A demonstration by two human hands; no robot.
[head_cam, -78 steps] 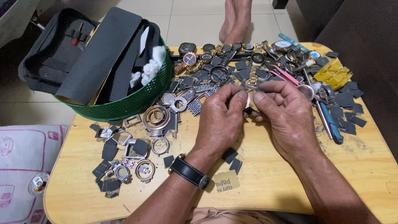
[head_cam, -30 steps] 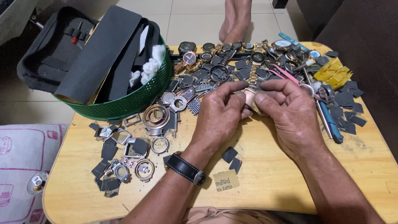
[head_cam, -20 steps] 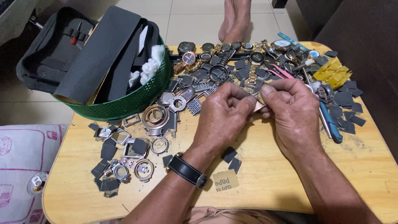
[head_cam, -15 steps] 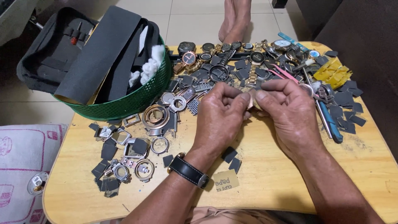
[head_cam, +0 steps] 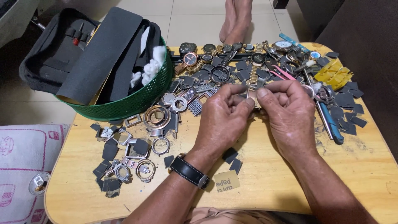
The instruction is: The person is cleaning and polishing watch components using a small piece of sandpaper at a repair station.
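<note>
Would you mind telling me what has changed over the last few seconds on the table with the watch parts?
Very little. Both hands stay together over the middle of the table: the left hand and right hand keep pinching the same small metal part, their fingers only shifting slightly around it. Nothing was picked up or let go. The green basket, loose watch cases and watches lie as before.

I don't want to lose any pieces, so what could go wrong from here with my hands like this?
The small metal part is pinched only at the fingertips of the left hand and right hand; a slip could drop it among the scattered watch parts. Your right wrist hovers near the blue-handled tool and may nudge it toward the table edge.
</note>
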